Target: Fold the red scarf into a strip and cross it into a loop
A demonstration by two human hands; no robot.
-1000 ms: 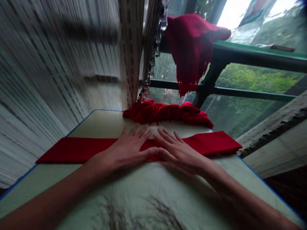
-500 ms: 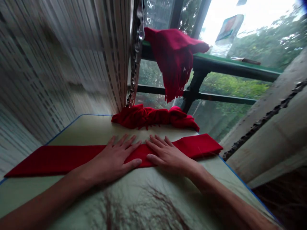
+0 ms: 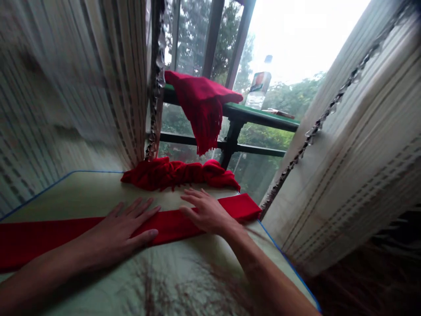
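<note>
The left hand lies palm down and flat, its fingers spread in a loose fan and its thumb angled toward the other hand, pressing on a long folded band of red cloth. The right hand sits well apart from it, slightly arched, with its fingers curved and reaching past the far edge of the band onto the desk, while the heel of the palm rests over the band. Neither hand pinches anything. The band is smooth, flat and matte, and it runs across the desk from the left edge of the view to a squared end just beyond the right hand. The desk has a glossy, pale green top with a thin blue edge. Just behind the band, a red knitted scarf lies bunched into a rumpled, twisted roll. A second fringed red scarf hangs over a green-topped rail, its tassels dangling. A clear plastic bottle with a coloured label stands at the rail. Pale striped curtains with strings of glass beads frame the window.
</note>
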